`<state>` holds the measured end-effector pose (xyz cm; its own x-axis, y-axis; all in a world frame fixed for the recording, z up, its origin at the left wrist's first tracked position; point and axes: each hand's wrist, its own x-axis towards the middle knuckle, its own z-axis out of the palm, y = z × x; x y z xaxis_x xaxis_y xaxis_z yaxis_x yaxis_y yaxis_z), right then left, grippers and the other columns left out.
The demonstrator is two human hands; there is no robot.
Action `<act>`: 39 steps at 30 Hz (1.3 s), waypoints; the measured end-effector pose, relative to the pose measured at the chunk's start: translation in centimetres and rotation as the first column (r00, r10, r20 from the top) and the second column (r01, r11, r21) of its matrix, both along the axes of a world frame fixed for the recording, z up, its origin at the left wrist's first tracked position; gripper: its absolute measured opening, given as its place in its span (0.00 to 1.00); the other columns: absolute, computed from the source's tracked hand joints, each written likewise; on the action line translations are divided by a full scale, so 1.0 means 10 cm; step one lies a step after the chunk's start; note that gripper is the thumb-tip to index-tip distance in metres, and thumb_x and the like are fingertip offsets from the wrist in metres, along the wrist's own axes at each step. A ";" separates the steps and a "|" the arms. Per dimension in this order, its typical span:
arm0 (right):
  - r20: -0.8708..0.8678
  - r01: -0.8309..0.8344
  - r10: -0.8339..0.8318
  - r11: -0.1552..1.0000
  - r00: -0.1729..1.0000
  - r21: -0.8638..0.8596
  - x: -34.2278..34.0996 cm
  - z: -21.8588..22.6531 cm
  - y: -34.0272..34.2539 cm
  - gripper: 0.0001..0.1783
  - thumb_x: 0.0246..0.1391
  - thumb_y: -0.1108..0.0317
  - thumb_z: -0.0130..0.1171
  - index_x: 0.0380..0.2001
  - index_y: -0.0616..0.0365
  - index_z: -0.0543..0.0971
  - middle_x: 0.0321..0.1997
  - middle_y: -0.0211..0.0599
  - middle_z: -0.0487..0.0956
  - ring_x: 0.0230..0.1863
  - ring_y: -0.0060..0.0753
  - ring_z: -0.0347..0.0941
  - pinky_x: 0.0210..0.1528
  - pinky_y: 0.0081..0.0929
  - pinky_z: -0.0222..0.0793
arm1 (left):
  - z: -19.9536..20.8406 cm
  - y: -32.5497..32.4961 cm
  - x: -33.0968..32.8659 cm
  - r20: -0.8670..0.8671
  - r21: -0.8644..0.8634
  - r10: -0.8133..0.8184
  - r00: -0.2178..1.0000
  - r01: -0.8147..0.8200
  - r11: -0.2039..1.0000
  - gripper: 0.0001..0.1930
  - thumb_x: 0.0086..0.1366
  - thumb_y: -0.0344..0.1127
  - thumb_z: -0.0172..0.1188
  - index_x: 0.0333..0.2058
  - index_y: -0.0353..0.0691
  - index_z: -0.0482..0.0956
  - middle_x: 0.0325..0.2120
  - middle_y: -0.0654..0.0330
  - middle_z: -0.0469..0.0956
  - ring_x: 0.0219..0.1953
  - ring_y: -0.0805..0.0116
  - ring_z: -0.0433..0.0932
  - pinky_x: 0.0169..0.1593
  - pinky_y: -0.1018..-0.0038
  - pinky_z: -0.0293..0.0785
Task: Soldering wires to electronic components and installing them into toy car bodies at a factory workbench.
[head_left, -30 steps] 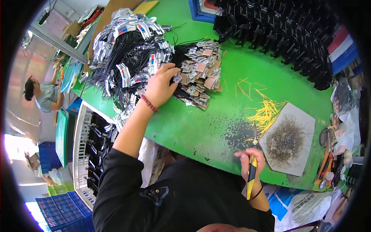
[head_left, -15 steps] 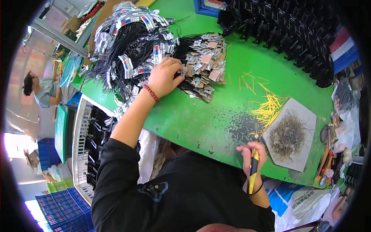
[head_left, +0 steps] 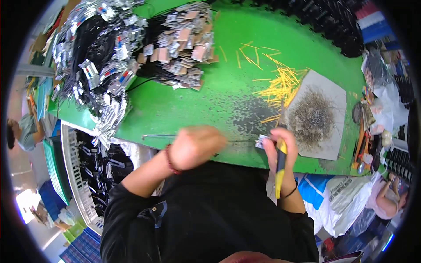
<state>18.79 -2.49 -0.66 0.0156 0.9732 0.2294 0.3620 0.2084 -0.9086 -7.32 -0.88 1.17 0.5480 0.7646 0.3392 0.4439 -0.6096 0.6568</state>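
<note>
My right hand (head_left: 283,151) is closed round a pen-like tool (head_left: 280,168) with a yellow-and-black handle. Its fingertips also pinch a small silver-and-white tag (head_left: 261,141) on a thin black cable (head_left: 242,140). The cable runs left to my left hand (head_left: 195,147), which is blurred by motion but looks closed, with cable showing on both sides of it. A bundle of black cables with silver and tan tags (head_left: 184,46) lies farther back, beside a large heap of black cables with shiny silver ends (head_left: 94,65).
Yellow sticks (head_left: 280,85) are scattered on the green table (head_left: 175,107). At right lies a grey board (head_left: 337,127) with dark debris on it. Black parts (head_left: 324,26) line the back. A white crate (head_left: 83,184) of black parts stands at left; tools (head_left: 362,140) lie along the right edge.
My left hand has left the tagged bundle and come right and nearer to me. A tagged cable is now stretched between my hands. The head view has shifted.
</note>
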 end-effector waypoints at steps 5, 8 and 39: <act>0.151 -0.304 0.289 0.949 0.945 0.086 -0.28 -0.16 0.24 0.18 0.44 0.74 0.67 0.42 0.53 0.77 0.28 0.37 0.79 0.25 0.38 0.74 0.27 0.31 0.69 | -0.10 0.18 -0.49 -0.207 0.029 0.193 0.959 -0.191 0.981 0.10 0.47 0.20 0.63 0.30 0.40 0.81 0.26 0.58 0.78 0.32 0.58 0.78 0.36 0.67 0.74; 0.330 -0.311 0.262 0.944 0.907 0.106 -0.25 -0.11 0.30 0.18 0.44 0.73 0.67 0.41 0.52 0.77 0.27 0.36 0.78 0.24 0.39 0.72 0.26 0.33 0.68 | -0.03 0.21 -0.45 -0.226 0.056 0.256 0.940 -0.249 0.967 0.09 0.46 0.23 0.65 0.30 0.40 0.80 0.27 0.59 0.77 0.33 0.57 0.76 0.39 0.66 0.71; -0.244 0.493 -0.468 0.869 0.849 0.048 1.71 -0.30 0.01 0.06 0.50 0.77 0.54 0.33 0.62 0.73 0.27 0.28 0.71 0.22 0.13 0.62 0.27 0.12 0.63 | -0.04 0.94 0.64 -0.313 0.236 0.178 0.933 -0.105 0.966 0.05 0.49 0.26 0.61 0.24 0.40 0.73 0.21 0.59 0.74 0.29 0.57 0.75 0.38 0.63 0.67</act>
